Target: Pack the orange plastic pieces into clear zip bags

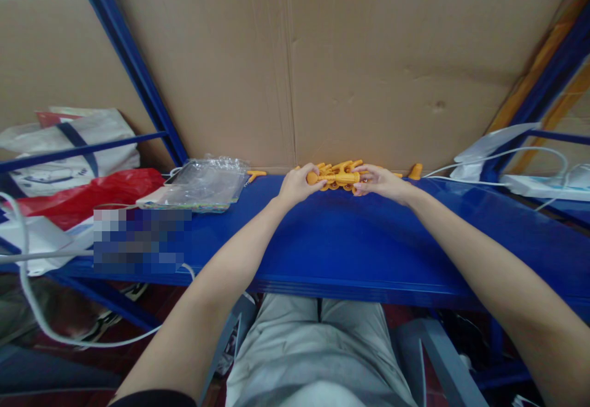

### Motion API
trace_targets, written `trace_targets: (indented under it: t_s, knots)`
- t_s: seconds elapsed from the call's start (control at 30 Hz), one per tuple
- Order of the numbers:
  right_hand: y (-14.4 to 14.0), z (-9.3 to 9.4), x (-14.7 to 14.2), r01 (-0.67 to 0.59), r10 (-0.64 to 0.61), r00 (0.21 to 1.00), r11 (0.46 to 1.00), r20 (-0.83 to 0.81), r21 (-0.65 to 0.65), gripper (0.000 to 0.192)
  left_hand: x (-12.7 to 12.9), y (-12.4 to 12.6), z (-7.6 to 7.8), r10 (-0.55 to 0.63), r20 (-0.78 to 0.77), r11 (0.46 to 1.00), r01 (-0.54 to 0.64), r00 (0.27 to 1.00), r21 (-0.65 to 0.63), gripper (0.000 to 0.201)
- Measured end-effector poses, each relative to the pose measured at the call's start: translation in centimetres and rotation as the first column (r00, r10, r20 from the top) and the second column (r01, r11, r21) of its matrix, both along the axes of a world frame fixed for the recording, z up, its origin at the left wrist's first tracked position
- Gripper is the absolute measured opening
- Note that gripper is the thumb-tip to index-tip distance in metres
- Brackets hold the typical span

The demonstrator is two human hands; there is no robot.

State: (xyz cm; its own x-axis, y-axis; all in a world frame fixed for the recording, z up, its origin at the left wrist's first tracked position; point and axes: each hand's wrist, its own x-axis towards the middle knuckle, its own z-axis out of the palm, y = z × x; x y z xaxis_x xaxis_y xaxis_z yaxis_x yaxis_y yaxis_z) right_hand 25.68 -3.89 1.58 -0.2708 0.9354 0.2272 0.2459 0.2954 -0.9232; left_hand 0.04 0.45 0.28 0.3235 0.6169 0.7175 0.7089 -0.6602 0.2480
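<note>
Two hands met at frame centre: left hand [295, 184] and right hand [378, 182] closed on orange plastic part [334, 177] above blue shelf [332, 241]; clear bags [205, 182] lay centre-left.

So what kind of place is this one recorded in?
Probably a small workshop or packing station. A blue metal shelf backed by cardboard sheets serves as the bench, where both hands work on a pile of orange plastic parts beside clear plastic bags.
</note>
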Motion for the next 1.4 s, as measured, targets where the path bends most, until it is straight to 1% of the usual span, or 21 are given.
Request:
trace_targets:
  t_s: [0.1, 0.2, 0.23, 0.3, 0.43, 0.5, 0.57, 0.63, 0.7, 0.73, 0.77, 0.83, 0.87, 0.97, 1.07, 1.17, 1.23, 1.4]
  knots:
    - [0.1, -0.1, 0.0, 0.009, -0.008, 1.0, 0.999, -0.027, 0.031, 0.042, 0.0, -0.1, 0.0, -0.007, 0.004, 1.0, 0.007, 1.0, -0.002, 0.025]
    - [-0.1, 0.0, -0.2, 0.007, -0.007, 1.0, 1.0, -0.02, 0.02, 0.032, 0.0, -0.1, 0.0, -0.013, 0.001, 1.0, 0.013, 1.0, 0.021, 0.025]
    - [-0.2, 0.1, -0.2, 0.0, 0.0, 1.0, 1.0, -0.017, 0.01, 0.032, 0.0, -0.1, 0.0, -0.017, -0.003, 0.999, 0.017, 1.0, 0.028, 0.025]
    - [-0.3, 0.3, -0.3, -0.01, 0.01, 1.0, 1.0, -0.018, -0.018, 0.04, 0.1, -0.1, -0.1, -0.024, -0.008, 0.999, 0.025, 1.0, 0.035, 0.026]
    - [-0.4, 0.4, -0.6, 0.02, -0.023, 0.999, 0.994, -0.027, -0.112, 0.054, 0.4, -0.4, 0.0, -0.054, 0.004, 0.998, 0.053, 0.999, 0.033, 0.026]
    - [-0.4, 0.4, -0.8, 0.03, -0.032, 0.999, 0.987, -0.01, -0.157, 0.058, 0.6, -0.5, 0.1, -0.07, 0.016, 0.997, 0.07, 0.997, 0.032, 0.026]
    - [-0.5, 0.4, -0.8, 0.015, -0.014, 1.0, 0.98, 0.01, -0.197, 0.061, 0.6, -0.6, 0.2, -0.068, 0.025, 0.997, 0.068, 0.997, 0.027, 0.026]
    - [-0.6, 0.5, -0.7, -0.021, 0.028, 0.999, 0.971, 0.027, -0.237, 0.058, 0.6, -0.6, 0.2, -0.051, 0.028, 0.999, 0.05, 0.998, 0.014, 0.026]
    - [-0.7, 0.5, -0.6, -0.06, 0.071, 0.997, 0.965, 0.035, -0.257, 0.043, 0.5, -0.5, 0.2, -0.027, 0.027, 1.0, 0.027, 0.999, -0.001, 0.027]
    - [-0.7, 0.4, -0.5, -0.075, 0.086, 0.996, 0.965, 0.034, -0.25, 0.034, 0.4, -0.4, 0.1, -0.018, 0.026, 1.0, 0.018, 1.0, -0.006, 0.027]
    - [-0.7, 0.4, -0.4, -0.082, 0.092, 0.995, 0.969, 0.028, -0.232, 0.032, 0.4, -0.4, 0.1, -0.01, 0.025, 1.0, 0.01, 1.0, -0.009, 0.027]
    - [-0.6, 0.2, -0.3, -0.08, 0.082, 0.997, 0.981, 0.004, -0.179, 0.042, 0.3, -0.3, 0.0, -0.002, 0.027, 1.0, 0.003, 1.0, -0.009, 0.027]
    - [-0.5, 0.1, -0.3, -0.074, 0.074, 0.997, 0.985, -0.009, -0.154, 0.045, 0.3, -0.3, 0.0, -0.003, 0.029, 1.0, 0.003, 1.0, -0.007, 0.027]
    - [-0.3, 0.1, -0.2, -0.065, 0.064, 0.998, 0.993, -0.017, -0.103, 0.038, 0.4, -0.3, 0.0, -0.018, 0.029, 1.0, 0.018, 0.999, 0.001, 0.027]
    - [-0.5, 0.4, -0.1, -0.066, 0.069, 0.997, 0.995, 0.032, -0.074, 0.043, 0.4, -0.5, 0.1, -0.037, 0.017, 0.999, 0.037, 0.999, -0.002, 0.026]
    - [-0.8, 0.7, -0.1, -0.034, 0.039, 0.995, 0.998, 0.088, -0.059, 0.051, 0.5, -0.8, 0.2, -0.037, 0.0, 0.999, 0.037, 0.999, -0.016, 0.026]
    - [-0.9, 0.8, -0.4, 0.0, 0.007, 0.994, 0.998, 0.107, -0.066, 0.054, 0.6, -1.0, 0.3, -0.039, -0.006, 0.999, 0.039, 0.999, -0.018, 0.026]
    - [-0.9, 0.7, -1.2, 0.086, -0.077, 0.994, 0.989, 0.075, -0.123, 0.059, 0.7, -1.2, 0.4, -0.05, 0.0, 0.999, 0.05, 0.999, -0.001, 0.027]
